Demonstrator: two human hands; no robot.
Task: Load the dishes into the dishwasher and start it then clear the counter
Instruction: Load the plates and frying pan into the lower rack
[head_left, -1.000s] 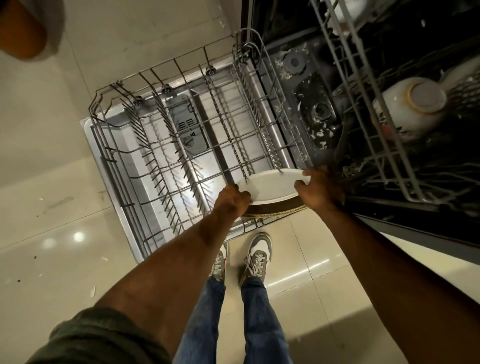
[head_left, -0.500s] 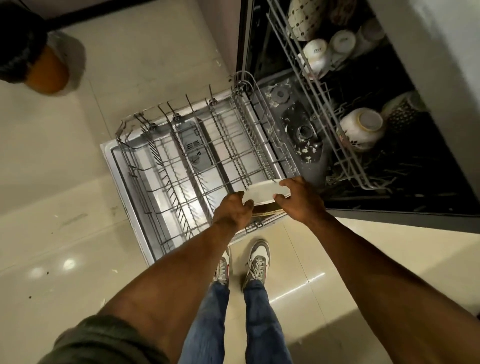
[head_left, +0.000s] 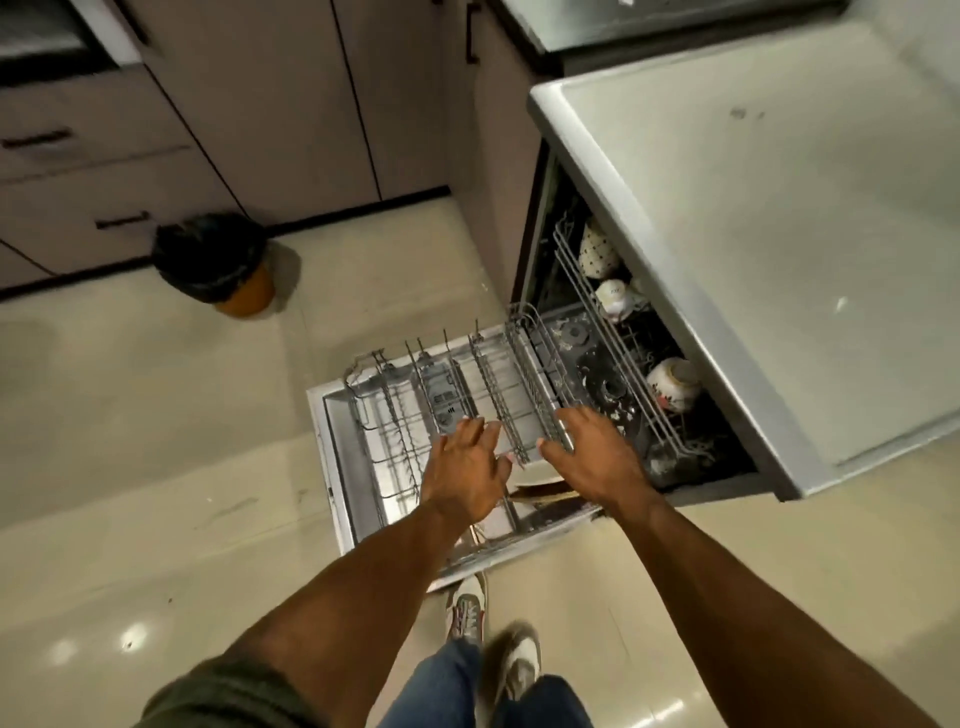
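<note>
The dishwasher stands open with its lower wire rack pulled out over the lowered door. A white plate with a dark patterned rim lies in the rack's near right corner, mostly hidden between my hands. My left hand hovers above the rack with fingers spread, holding nothing. My right hand is also spread open just right of the plate, its fingertips over the rack's right wall. The upper rack holds several cups and bowls, among them a white floral cup.
The dishwasher's grey top fills the right side. A black-lined orange bin stands on the tiled floor by the brown cabinets. My shoes are just before the door's edge.
Both hands have let go of the plate, which now lies in the rack, and have lifted with fingers spread. The view has pulled back and up from the dishwasher.
</note>
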